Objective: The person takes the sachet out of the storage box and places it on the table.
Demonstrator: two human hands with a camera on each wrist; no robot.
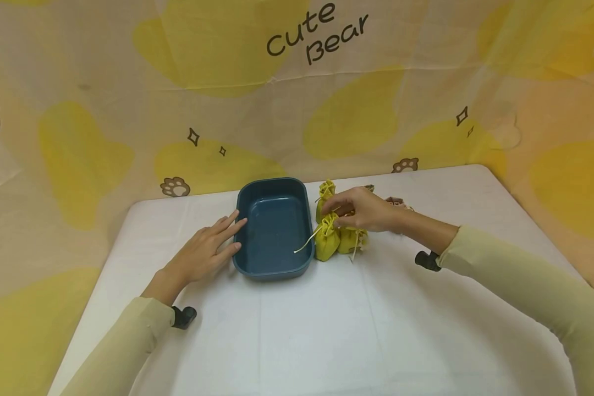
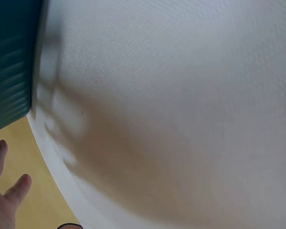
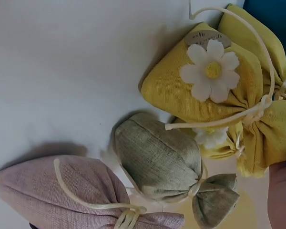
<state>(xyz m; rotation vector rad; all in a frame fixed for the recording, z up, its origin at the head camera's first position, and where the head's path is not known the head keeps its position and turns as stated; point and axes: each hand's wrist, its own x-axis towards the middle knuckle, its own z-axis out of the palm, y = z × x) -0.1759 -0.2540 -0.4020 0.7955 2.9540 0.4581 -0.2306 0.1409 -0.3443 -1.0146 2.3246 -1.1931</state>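
Note:
My left hand [image 1: 203, 253] rests its outstretched fingers on the left rim of a dark blue plastic bin [image 1: 272, 269]. In the left wrist view, part of that hand [image 2: 5, 191] shows near the bin's ribbed side. Against the bin's right side leans a yellow drawstring pouch [image 1: 326, 245], its cord hanging over the rim. My right hand [image 1: 363, 209] pinches the gathered neck of this pouch from above; the fingertips partly cover it. Beside it lies a second yellow pouch with a white flower [image 3: 212, 70]. Another yellow pouch [image 1: 326, 190] stands behind.
A grey-green pouch [image 3: 157, 157] and a dusty pink pouch [image 3: 66, 191] lie to the right of the yellow ones. A white cloth [image 1: 307, 330] covers the table. A yellow patterned curtain [image 1: 257, 110] hangs along the back.

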